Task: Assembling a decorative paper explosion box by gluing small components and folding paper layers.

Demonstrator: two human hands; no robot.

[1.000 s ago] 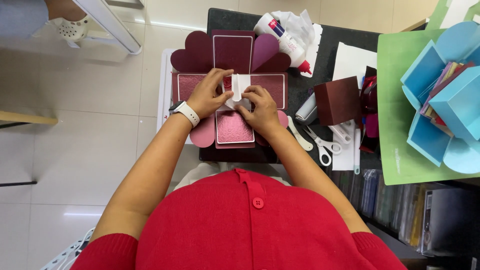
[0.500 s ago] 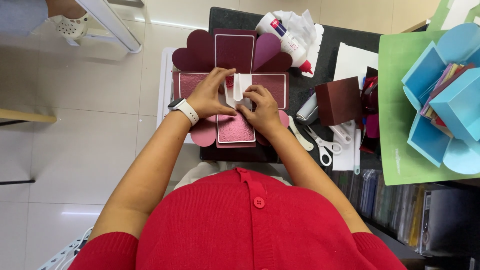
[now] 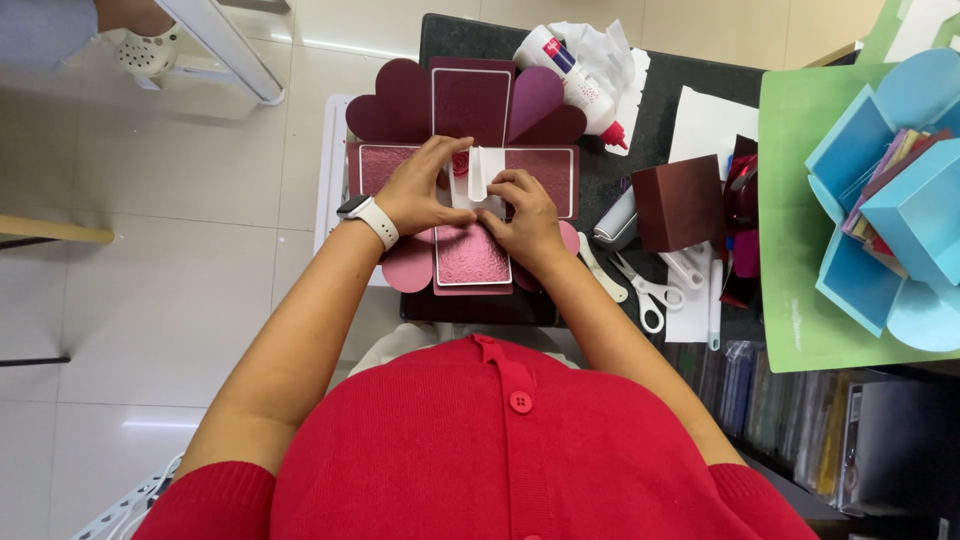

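**White strip folded between my hands**

Since a second ago the white paper strip (image 3: pixel 486 172) has risen and bent over. My left hand (image 3: pixel 420 190) and right hand (image 3: pixel 525 215) both pinch its base, between them, over the maroon unfolded card box (image 3: pixel 470 250). Scissors (image 3: pixel 650 290) lie right of my right hand.

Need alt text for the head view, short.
Seen from above, a person in a red top presses the left hand and right hand onto a small folded white paper piece at the centre of an unfolded maroon paper box on a black table. A glue bottle, scissors and a brown cube box lie to the right.
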